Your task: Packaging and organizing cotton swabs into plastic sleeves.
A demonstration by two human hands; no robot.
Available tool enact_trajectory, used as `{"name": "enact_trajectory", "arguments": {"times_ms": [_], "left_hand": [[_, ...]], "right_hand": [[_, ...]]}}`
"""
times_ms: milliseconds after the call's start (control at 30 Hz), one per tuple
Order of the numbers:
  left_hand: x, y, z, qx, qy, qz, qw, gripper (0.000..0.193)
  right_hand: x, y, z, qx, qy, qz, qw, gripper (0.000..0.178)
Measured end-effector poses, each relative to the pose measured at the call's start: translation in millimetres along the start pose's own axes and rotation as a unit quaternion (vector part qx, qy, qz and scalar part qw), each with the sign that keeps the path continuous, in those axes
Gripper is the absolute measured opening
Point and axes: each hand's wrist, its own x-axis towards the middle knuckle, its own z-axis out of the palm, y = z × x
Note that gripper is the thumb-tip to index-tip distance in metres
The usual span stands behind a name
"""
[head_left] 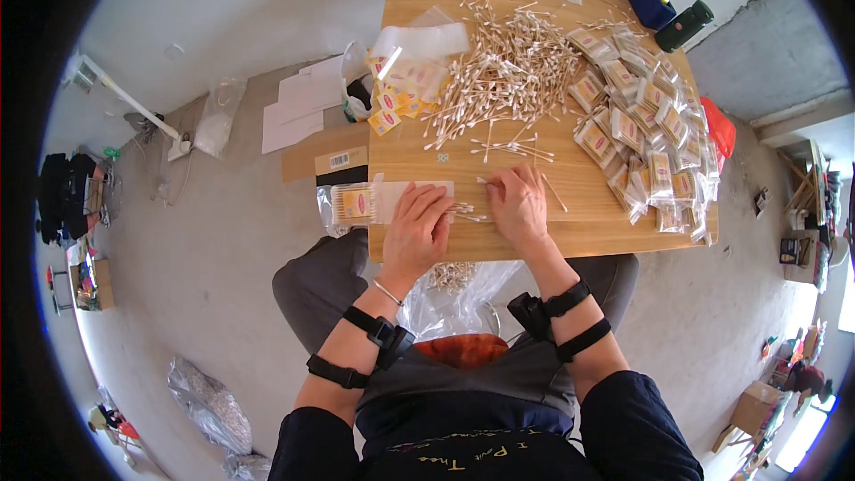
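My left hand rests at the table's front edge, partly over a white strip. Cotton swabs stick out between its fingers and thumb, their other ends hidden by the hand. My right hand is just to the right, fingers curled down in a pinch; the white tip of a cotton swab shows at its fingertips. A single loose swab lies right of that hand. Left of my left hand, a clear bag of swabs with a yellow label card overhangs the table's left edge.
A large heap of loose swabs covers the table's middle. Filled bags pile up at the right. Yellow cards and clear bags lie far left. A dark cylinder stands far right. A plastic bag with swabs is below the front edge.
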Motion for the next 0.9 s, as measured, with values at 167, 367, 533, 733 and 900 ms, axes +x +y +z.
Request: {"name": "enact_trajectory", "arguments": {"times_ms": [167,367,533,733,900], "left_hand": [[-3.5,-2.1,-2.6,0.009,-0.022,0.000,1.000,0.037],[0.2,7.3,-4.2,-0.010,-0.004,-0.060,0.998,0.055],[-3.1,-5.6,0.0,0.083,-0.081,0.027,0.993,0.050],[-1.2,3.4,-4.0,0.043,-0.041,-0.066,0.996,0.043],[0.9,8.3,-5.5,0.047,-0.028,-0.057,0.997,0.047]], "right_hand": [[10.2,-16.8,2.6,0.028,-0.062,-0.030,0.997,0.008],[15.0,-26.7,11.0,0.324,-0.082,0.056,0.941,0.008],[19.7,-26.5,-2.7,0.329,-0.009,0.132,0.935,0.007],[-18.8,-16.9,-37.1,0.244,-0.164,0.052,0.954,0.009],[-37.9,0.3,-46.5,0.116,-0.092,-0.028,0.989,0.013]]}}
